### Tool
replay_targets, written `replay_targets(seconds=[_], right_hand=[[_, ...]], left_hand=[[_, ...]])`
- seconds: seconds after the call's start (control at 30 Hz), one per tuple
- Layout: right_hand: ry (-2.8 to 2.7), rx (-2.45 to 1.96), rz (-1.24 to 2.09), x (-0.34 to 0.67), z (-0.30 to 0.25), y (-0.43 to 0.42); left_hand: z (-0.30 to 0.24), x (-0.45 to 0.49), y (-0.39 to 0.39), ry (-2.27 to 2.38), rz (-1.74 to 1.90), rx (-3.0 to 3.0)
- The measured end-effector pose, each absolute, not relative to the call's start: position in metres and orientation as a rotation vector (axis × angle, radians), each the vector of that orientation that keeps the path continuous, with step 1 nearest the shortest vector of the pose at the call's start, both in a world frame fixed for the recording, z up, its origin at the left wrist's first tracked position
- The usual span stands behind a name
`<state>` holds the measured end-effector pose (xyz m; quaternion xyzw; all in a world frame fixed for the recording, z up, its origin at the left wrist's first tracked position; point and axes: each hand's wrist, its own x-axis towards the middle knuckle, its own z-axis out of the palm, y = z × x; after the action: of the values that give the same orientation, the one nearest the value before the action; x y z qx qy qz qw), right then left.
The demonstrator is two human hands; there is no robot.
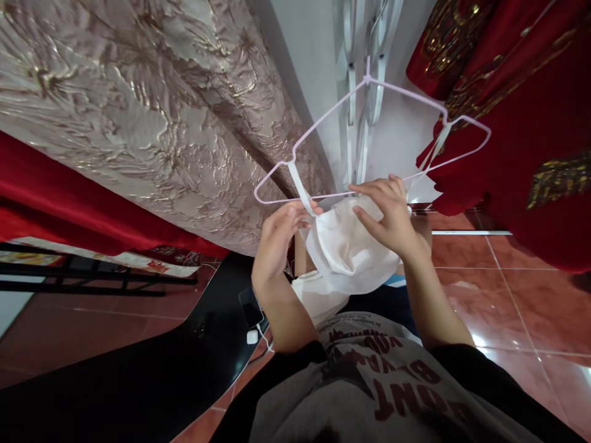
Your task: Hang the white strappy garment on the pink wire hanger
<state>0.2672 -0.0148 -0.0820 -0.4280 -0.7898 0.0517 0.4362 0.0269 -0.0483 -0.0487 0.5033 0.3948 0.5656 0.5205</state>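
Observation:
A pale pink hanger (330, 112) hangs in front of me with a white garment (344, 243) on it. The garment's left strap (300, 187) loops over the hanger's left notch, and its right strap (436, 147) sits in the right notch. My left hand (277, 240) has its fingers closed at the lower end of the left strap, where it meets the fabric. Over the garment's upper right edge lies my right hand (390, 215), fingers stretched out by the hanger's lower bar and thumb apart. The garment's lower part drapes towards my lap.
Shiny beige embossed fabric (175, 117) hangs at left, and red gold-trimmed cloth (517, 147) at right. A black tabletop (184, 357) holds a phone (250, 306) and a white charger (252, 337). Behind the hanger is a white panel (309, 61); reddish tiles (484, 307) cover the floor.

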Motion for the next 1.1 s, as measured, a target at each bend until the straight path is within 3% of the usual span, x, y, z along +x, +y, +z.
replay_targets(seconds=[0.17, 0.37, 0.53, 0.63, 0.73, 0.83, 0.93, 1.1], right_hand=[[-1.993, -1.041, 0.155, 0.267, -0.080, -0.019], [-1.964, -1.024, 0.109, 0.265, -0.086, -0.025], [-1.970, -0.979, 0.106, 0.249, -0.085, -0.030], [-1.869, -0.929, 0.155, 0.250, -0.088, -0.035], [-1.407, -0.963, 0.181, 0.267, -0.100, -0.038], [-1.031, -1.048, 0.424, 0.288, -0.116, -0.035], [-1.071, -1.061, 0.680, 0.298, -0.119, -0.033], [-1.078, -0.988, 0.503, 0.288, -0.107, -0.030]], left_hand=[[-0.011, 0.005, -0.038, 0.830, 1.619, 1.194], [-0.044, 0.000, -0.022, 0.986, 2.076, 0.854], [-0.068, 0.040, -0.030, 1.009, 1.731, 0.926], [-0.070, 0.065, -0.029, 0.939, 1.748, 0.922], [-0.072, 0.075, -0.023, 0.882, 1.794, 0.921], [-0.074, 0.075, -0.020, 0.884, 1.799, 0.920], [-0.074, 0.074, -0.021, 0.886, 1.797, 0.908], [-0.071, 0.071, -0.025, 0.797, 1.797, 0.922]])
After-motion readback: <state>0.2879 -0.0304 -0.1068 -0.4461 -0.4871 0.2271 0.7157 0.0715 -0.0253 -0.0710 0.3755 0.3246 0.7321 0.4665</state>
